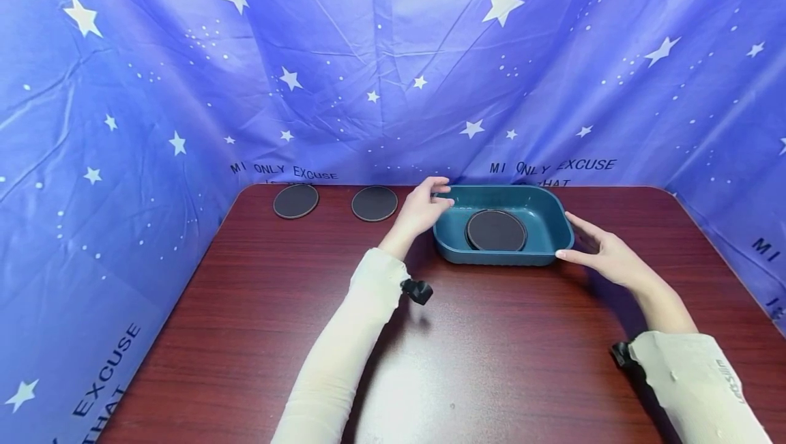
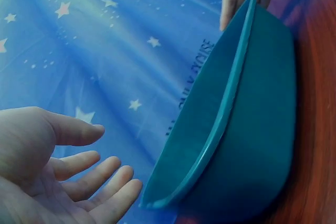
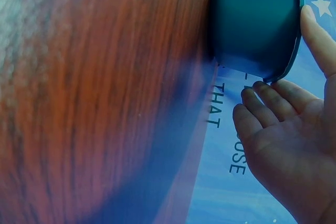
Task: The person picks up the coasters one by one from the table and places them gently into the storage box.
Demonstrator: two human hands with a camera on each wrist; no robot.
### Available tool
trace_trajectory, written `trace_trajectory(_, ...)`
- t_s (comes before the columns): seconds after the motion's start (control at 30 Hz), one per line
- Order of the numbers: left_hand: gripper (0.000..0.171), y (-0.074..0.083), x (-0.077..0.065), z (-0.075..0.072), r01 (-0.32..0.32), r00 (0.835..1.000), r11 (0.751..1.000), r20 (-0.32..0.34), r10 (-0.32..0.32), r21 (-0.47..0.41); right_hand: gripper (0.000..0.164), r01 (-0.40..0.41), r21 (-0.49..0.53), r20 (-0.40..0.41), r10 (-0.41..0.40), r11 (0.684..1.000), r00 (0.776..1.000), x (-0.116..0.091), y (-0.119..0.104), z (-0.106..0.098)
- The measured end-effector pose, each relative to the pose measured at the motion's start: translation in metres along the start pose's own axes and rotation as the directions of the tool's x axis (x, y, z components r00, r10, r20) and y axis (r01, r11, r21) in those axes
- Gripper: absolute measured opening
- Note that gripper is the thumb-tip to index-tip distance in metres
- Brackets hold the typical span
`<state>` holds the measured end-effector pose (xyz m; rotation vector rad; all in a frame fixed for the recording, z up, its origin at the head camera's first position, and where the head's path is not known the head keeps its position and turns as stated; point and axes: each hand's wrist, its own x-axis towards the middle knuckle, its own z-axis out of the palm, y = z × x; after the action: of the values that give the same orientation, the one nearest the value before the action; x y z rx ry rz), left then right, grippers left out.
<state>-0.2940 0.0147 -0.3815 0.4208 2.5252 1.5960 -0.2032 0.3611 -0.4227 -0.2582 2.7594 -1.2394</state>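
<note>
A teal rectangular basin (image 1: 503, 258) with rounded corners stands near the table's back edge. Inside it lies a round black disc (image 1: 496, 230), partly hidden by the near wall. My left hand (image 1: 424, 206) is at the basin's left end, fingers spread and loosely bent; the left wrist view shows that hand (image 2: 79, 166) holding nothing, a little apart from the rim. At the right end, my right hand (image 1: 604, 256) touches the basin, thumb at the near corner and fingers along the end. In the right wrist view its fingers (image 3: 273, 98) are extended against the wall.
Two more flat black discs, one disc (image 1: 296, 201) at the back left and another disc (image 1: 374, 203) nearer the basin, lie on the reddish-brown table (image 1: 258, 307). Behind and beside the table hangs a blue star-patterned cloth (image 1: 368, 55).
</note>
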Motion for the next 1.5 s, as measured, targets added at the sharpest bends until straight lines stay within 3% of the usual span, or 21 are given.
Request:
trace_trajectory(0.57,0.048,-0.034,-0.003,-0.055,-0.087,0.982,0.986,-0.177,0.062,-0.140,0.085,-0.010,0.007,0.010,0.010,1.000,1.000,0.000,0.001,0.000)
trace_trajectory(0.97,0.049,-0.080,0.003,-0.079,-0.145,0.935,0.968,-0.349,0.066,-0.206,0.087,-0.037,-0.009,0.011,0.037,0.999,0.999,0.000,-0.001,-0.001)
trace_trajectory(1.27,0.050,-0.107,0.010,-0.091,-0.123,0.901,0.976,-0.432,0.033,-0.181,0.086,-0.018,0.000,0.005,0.018,1.000,1.000,0.000,-0.001,-0.001)
trace_trajectory(1.5,0.052,-0.126,0.009,-0.097,-0.060,0.894,0.990,-0.448,-0.003,-0.126,0.084,0.013,0.028,0.003,-0.013,1.000,1.000,0.000,0.000,0.001)
